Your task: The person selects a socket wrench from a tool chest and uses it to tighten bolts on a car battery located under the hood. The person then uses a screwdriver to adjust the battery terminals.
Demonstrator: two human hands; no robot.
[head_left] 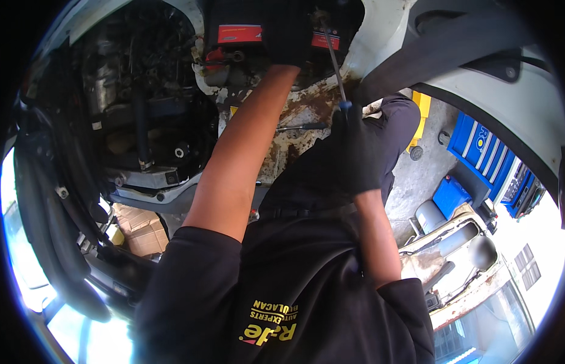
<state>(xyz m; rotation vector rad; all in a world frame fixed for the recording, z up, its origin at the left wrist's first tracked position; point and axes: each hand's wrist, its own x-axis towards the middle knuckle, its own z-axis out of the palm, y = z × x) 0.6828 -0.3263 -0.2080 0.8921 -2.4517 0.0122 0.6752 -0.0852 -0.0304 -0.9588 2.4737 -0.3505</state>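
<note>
My right hand, in a black glove, is closed round the handle of a long screwdriver. A bit of blue shows where its thin shaft leaves the glove. The shaft points up toward the far right part of a dark car battery with red labels. My left hand, also black-gloved, reaches over the battery's middle, between the labels. Its fingers merge with the shadow, so their hold cannot be made out. By the battery's near left corner lies a red piece, perhaps a terminal cover.
A ratchet-like tool lies on the rusty metal panel below the battery. The open engine bay is on the left. Cardboard sits lower left. At right stand a blue tool cabinet and a loose rusty vehicle panel.
</note>
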